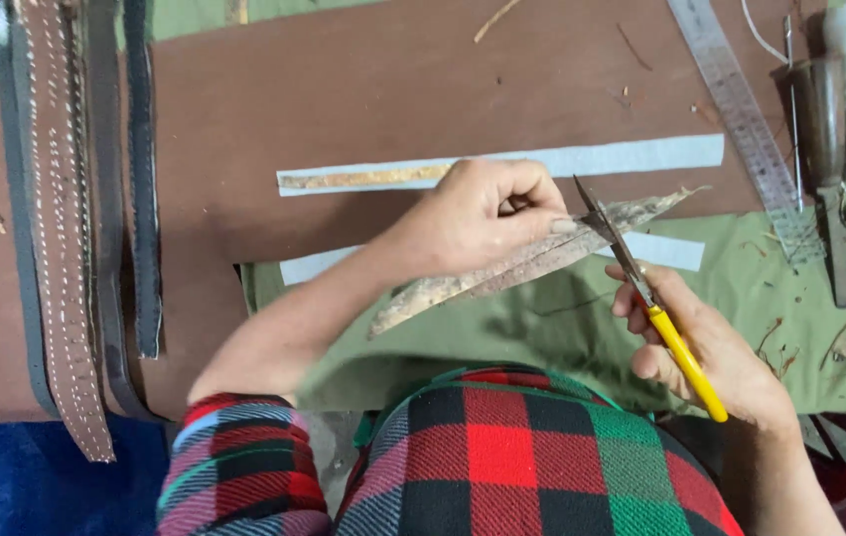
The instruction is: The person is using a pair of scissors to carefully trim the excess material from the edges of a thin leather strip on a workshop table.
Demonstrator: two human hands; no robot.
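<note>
With our left hand [488,213] pinching the long tan leather strip [532,260] and our right hand [716,347] gripping yellow-handled scissors [641,288], we risk nicking our thumb, since the blades bite just beside it.

Scissors [656,308]: yellow handles, grey metal blades. Strip [522,260] under the blades: mottled tan and brown, speckled. Sleeves [502,457]: plaid of red, green, black and grey. Large sheet [363,89]: plain reddish brown. Cloth [562,328] beneath: olive green. Two flat strips [602,159]: pale grey-white, the upper one streaked ochre at its left end. Belts [66,228]: brown with white stitching, flanked by black. Ruler [746,119]: silver-grey.
</note>
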